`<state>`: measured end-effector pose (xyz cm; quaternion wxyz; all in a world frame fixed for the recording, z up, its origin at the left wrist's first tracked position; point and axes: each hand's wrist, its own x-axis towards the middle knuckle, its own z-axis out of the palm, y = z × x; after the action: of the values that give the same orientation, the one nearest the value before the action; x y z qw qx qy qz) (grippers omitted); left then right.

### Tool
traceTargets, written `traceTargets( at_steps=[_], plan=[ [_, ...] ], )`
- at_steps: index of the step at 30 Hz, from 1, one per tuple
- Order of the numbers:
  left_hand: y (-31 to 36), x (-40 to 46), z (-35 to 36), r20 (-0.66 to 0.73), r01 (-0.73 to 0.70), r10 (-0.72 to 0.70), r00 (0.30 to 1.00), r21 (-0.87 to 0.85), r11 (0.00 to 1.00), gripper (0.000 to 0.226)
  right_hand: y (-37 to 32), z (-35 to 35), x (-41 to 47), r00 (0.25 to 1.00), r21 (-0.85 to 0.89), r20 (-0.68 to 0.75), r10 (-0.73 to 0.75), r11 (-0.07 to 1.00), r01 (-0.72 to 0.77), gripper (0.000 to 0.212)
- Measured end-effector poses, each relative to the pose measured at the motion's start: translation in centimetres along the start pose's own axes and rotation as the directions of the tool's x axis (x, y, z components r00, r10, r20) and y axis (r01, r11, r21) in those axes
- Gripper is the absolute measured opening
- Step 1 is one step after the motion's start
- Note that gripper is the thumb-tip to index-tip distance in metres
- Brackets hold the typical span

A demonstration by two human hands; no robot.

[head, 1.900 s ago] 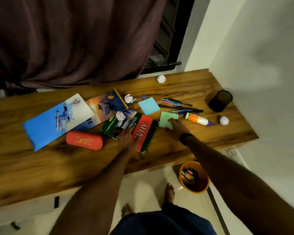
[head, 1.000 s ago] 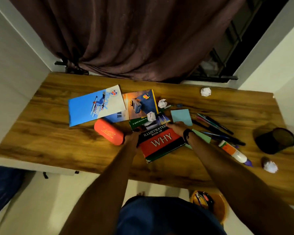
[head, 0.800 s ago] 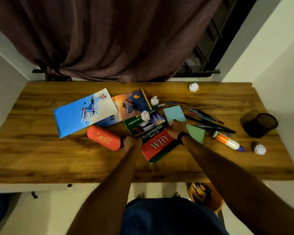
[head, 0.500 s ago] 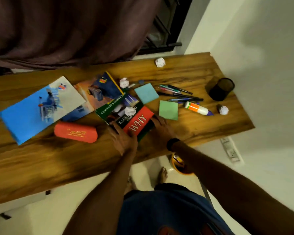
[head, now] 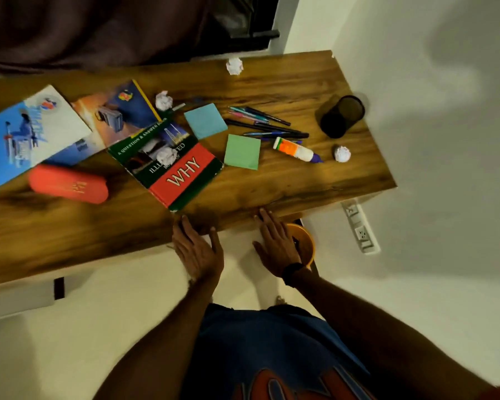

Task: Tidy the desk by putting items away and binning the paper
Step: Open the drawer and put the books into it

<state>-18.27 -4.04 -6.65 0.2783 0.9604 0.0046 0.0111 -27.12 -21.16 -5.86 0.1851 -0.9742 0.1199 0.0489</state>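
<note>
From the head camera, both hands sit at the near edge of the wooden desk, flat and spread wide, holding nothing. The left hand has its fingertips touching the desk edge; the right hand, with a dark band at the wrist, reaches the edge just beside it.

Directly below the right hand, on the floor, stands an orange bin. The hand covers most of it, and only a dark shape shows inside; what it is cannot be told.

Far ahead and to the right of the right hand stands a black mesh pen cup; its opening looks dark, and nothing shows sticking out of it. Loose pens lie on the desk between that cup and the sticky pads, with a glue bottle just nearer the hands.

Just ahead of the left hand lies the "WHY" book, with 1 crumpled paper ball resting on its cover. 3 more paper balls lie on the bare desk: 1 far ahead near the back edge, 1 beyond the book, 1 near the pen cup.

A blue sticky pad and a green sticky pad lie ahead of the right hand. Left of the left hand lies a closed red case, and beyond it 2 overlapping booklets.
</note>
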Motion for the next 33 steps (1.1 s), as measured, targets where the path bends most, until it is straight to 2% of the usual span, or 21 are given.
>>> traceTargets(
  at_steps=[2, 4, 6, 7, 8, 9, 10, 11, 12, 14, 16, 19, 21, 23, 28, 33],
  plan=[
    [1.0, -2.0, 0.8, -0.056, 0.062, -0.063, 0.996, -0.015, 0.998, 0.072, 1.6, 0.2, -1.9, 0.999, 0.051, 0.029, -0.033, 0.998, 0.032, 0.067],
    [2.4, -4.7, 1.8, -0.086, 0.131, -0.133, 0.987, -0.024, 0.991, 0.071, 4.0, 0.6, -3.9, 0.996, 0.129, 0.085, -0.002, 0.992, -0.009, 0.066],
    [3.0, -6.7, 3.9, -0.021, 0.221, -0.221, 0.975, -0.029, 0.975, 0.068, 6.8, 1.2, -4.4, 0.969, 0.246, 0.208, 0.136, 0.951, -0.187, 0.069],
    [3.0, -7.2, 4.9, 0.097, 0.275, -0.271, 0.958, -0.035, 0.961, 0.067, 7.7, 1.2, -4.0, 0.922, 0.334, 0.301, 0.242, 0.879, -0.34, 0.071],
    [3.1, -7.6, 5.9, 0.263, 0.377, -0.348, 0.9, -0.067, 0.924, 0.068, 8.4, 0.6, -3.5, 0.856, 0.426, 0.405, 0.322, 0.762, -0.488, 0.071],
    [3.8, -7.5, 6.5, 0.447, 0.557, -0.456, 0.769, -0.119, 0.822, 0.071, 9.0, 0.0, -2.5, 0.751, 0.533, 0.536, 0.385, 0.535, -0.655, 0.068],
    [4.7, -7.2, 6.7, 0.617, 0.746, -0.523, 0.589, -0.166, 0.644, 0.074, 9.4, -0.9, -1.4, 0.625, 0.594, 0.672, 0.397, 0.215, -0.775, 0.064],
    [5.8, -6.9, 6.5, 0.759, 0.882, -0.502, 0.414, -0.2, 0.426, 0.076, 9.9, -1.3, -0.4, 0.516, 0.584, 0.779, 0.356, -0.11, -0.805, 0.065],
    [6.6, -6.5, 6.6, 0.829, 0.937, -0.443, 0.342, -0.264, 0.23, 0.077, 10.3, -1.4, 0.6, 0.483, 0.569, 0.818, 0.311, -0.322, -0.757, 0.071],
    [8.0, -5.0, 8.0, 0.853, 0.911, -0.379, 0.36, -0.409, -0.054, 0.083, 11.6, -0.1, 2.4, 0.515, 0.59, 0.806, 0.292, -0.473, -0.655, 0.078],
    [8.3, -4.1, 10.4, 0.857, 0.831, -0.342, 0.385, -0.483, -0.276, 0.09, 12.6, 2.2, 3.3, 0.538, 0.575, 0.802, 0.258, -0.573, -0.583, 0.078],
    [8.2, -3.4, 13.6, 0.86, 0.716, -0.305, 0.409, -0.51, -0.477, 0.087, 13.7, 5.2, 4.9, 0.594, 0.538, 0.776, 0.211, -0.712, -0.451, 0.092],
    [7.3, -2.8, 15.1, 0.83, 0.63, -0.309, 0.464, -0.555, -0.543, 0.071, 13.4, 6.2, 6.1, 0.648, 0.537, 0.733, 0.209, -0.762, -0.362, 0.099],
    [6.6, -2.5, 15.8, 0.816, 0.553, -0.313, 0.486, -0.565, -0.613, 0.069, 12.8, 6.9, 6.7, 0.681, 0.51, 0.701, 0.212, -0.816, -0.271, 0.102],
    [6.3, -2.9, 15.7, 0.805, 0.552, -0.221, 0.55, -0.549, -0.628, 0.079, 12.0, 6.9, 6.6, 0.709, 0.518, 0.665, 0.233, -0.828, -0.215, 0.1],
    [6.9, -2.3, 14.7, 0.815, 0.526, -0.196, 0.545, -0.514, -0.678, 0.076, 11.5, 6.0, 6.6, 0.713, 0.527, 0.656, 0.249, -0.827, -0.197, 0.1]
  ],
)
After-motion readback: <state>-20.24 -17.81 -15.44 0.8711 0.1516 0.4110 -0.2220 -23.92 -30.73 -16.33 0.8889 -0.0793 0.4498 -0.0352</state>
